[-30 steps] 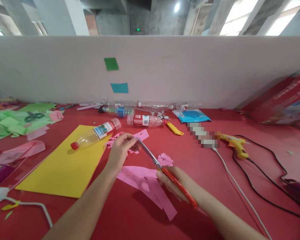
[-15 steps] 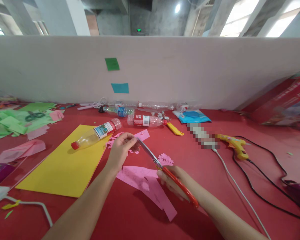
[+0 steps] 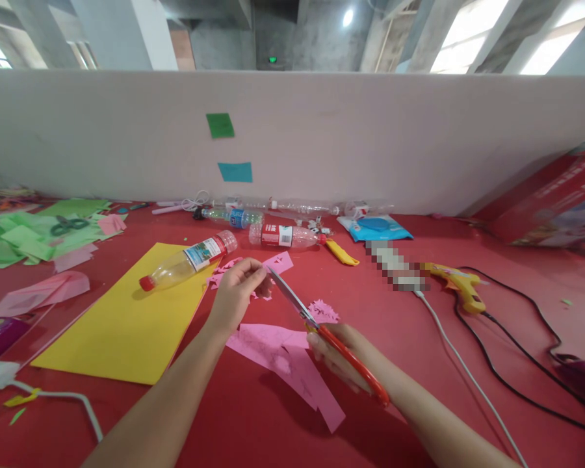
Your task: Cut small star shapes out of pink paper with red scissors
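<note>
My right hand (image 3: 344, 357) grips a pair of scissors (image 3: 292, 296) by the red handles, with the blades pointing up and to the left. The blade tips touch or nearly touch the fingertips of my left hand (image 3: 238, 286), where thumb and forefinger are pinched together. Whatever they hold is too small or hidden to make out. Below the blades lies a pink paper sheet (image 3: 268, 341) with cut edges and faint drawn lines. Beside the scissors sits a pile of small pink cut-outs (image 3: 324, 311). Behind my left hand are a pink paper strip (image 3: 281, 261) and more pink scraps (image 3: 216, 278).
A plastic bottle (image 3: 190, 260) lies across yellow card (image 3: 107, 325) on the left. Further back are a red-labelled bottle (image 3: 285, 236), a yellow cutter (image 3: 342, 252) and blue wipes (image 3: 375, 227). A glue gun (image 3: 461, 286) with a black cord lies right; green paper (image 3: 10, 237) lies left.
Almost nothing differs. The scissors' handles have shifted very slightly, and the whole view has drifted a touch; both hands stay in place.
</note>
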The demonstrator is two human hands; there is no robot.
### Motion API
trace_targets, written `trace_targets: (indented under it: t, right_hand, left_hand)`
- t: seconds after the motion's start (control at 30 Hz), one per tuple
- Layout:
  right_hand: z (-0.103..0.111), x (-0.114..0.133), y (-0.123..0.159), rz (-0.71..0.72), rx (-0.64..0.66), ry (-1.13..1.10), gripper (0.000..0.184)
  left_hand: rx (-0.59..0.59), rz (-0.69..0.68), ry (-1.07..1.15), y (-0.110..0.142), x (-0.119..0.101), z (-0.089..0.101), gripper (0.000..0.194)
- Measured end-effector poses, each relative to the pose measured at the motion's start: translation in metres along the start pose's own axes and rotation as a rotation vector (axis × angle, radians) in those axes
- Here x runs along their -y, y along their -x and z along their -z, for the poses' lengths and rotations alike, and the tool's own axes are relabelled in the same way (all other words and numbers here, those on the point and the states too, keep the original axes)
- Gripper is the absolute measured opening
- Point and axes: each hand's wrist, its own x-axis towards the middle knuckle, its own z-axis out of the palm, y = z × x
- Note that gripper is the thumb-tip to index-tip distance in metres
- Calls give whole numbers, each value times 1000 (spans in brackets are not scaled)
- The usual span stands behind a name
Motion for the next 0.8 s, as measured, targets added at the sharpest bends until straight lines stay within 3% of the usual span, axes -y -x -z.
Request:
trace_targets:
  t: [0.8]
  right_hand:
    - [-1, 3, 3, 18, 35, 24, 46]
  left_hand:
    - [33, -11, -51, -1, -1, 3, 14]
